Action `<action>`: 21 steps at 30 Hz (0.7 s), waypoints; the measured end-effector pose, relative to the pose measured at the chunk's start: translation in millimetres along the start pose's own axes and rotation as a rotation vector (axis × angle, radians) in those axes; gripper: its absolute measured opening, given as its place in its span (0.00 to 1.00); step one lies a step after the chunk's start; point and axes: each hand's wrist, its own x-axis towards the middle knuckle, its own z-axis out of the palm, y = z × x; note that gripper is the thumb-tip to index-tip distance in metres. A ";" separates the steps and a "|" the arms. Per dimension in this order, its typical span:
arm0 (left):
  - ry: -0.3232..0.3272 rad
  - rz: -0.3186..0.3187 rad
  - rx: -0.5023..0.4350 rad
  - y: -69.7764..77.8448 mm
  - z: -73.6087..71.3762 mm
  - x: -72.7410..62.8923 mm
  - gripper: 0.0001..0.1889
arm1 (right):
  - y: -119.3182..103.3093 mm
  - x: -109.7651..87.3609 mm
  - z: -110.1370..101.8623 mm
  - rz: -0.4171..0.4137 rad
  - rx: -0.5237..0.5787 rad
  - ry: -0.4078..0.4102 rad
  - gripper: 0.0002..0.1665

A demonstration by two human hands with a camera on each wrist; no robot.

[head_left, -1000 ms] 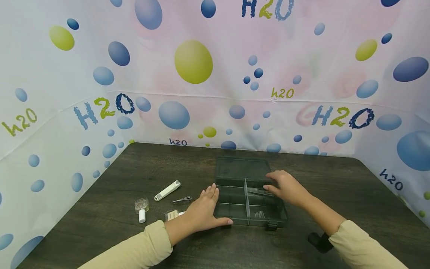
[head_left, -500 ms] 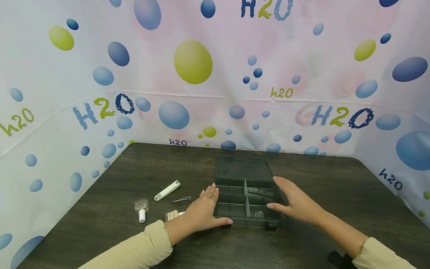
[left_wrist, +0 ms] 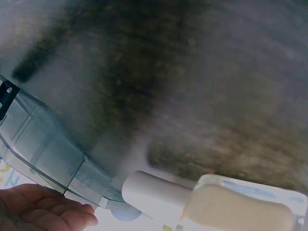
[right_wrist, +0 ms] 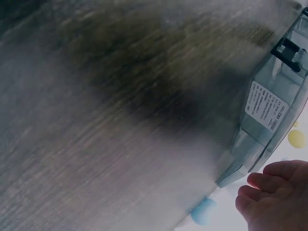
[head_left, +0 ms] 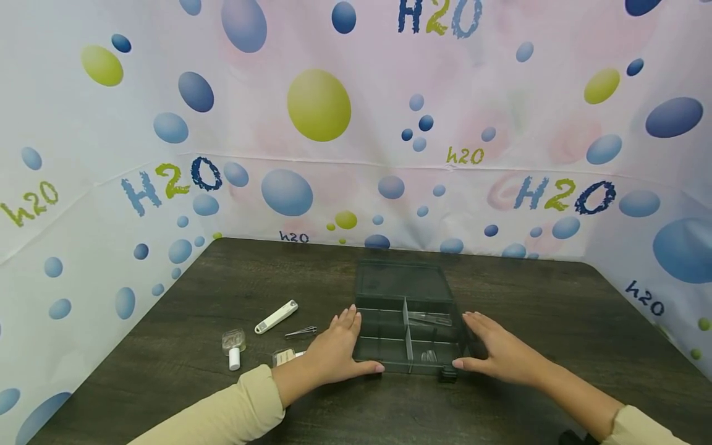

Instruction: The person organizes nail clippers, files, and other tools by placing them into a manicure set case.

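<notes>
A translucent dark organizer box (head_left: 381,350) stands on the table, its lid (head_left: 403,281) laid back behind it. My left hand (head_left: 335,347) rests along the box's left side, fingers straight, thumb at the front edge. At the right side is my right hand (head_left: 500,351), fingers extended and thumb by the front corner; whether it touches the wall, I cannot tell. Thin, clear, elongated items (head_left: 429,319) lie in the back right compartment, and small clear pieces (head_left: 428,356) in the front right one. A beige nail polish bottle (left_wrist: 240,208) with a white cap lies near my left wrist.
Left of the box are a white nail clipper (head_left: 276,317), a small thin metal item (head_left: 301,332) and a clear bottle (head_left: 233,341) with a white cap. The dark wooden table (head_left: 183,383) meets a patterned curtain at the back.
My right hand has moved from over the box's right compartments outward and toward me, to the box's right side. My left hand and the box have stayed in place.
</notes>
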 end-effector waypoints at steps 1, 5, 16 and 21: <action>-0.003 -0.001 0.003 -0.2 0.5 0.4 0.51 | 0.3 -0.3 0.3 -0.003 0.002 -0.004 0.58; -0.011 0.001 0.010 -0.4 0.2 0.2 0.52 | 0.4 -0.4 1.8 -0.017 0.000 -0.020 0.58; 0.011 0.055 -0.088 -11.9 -8.8 -3.9 0.50 | -0.9 0.4 1.4 -0.012 -0.004 -0.038 0.59; 0.039 0.115 -0.109 -24.0 -18.0 -11.8 0.48 | -2.2 1.1 1.1 -0.014 -0.002 -0.044 0.59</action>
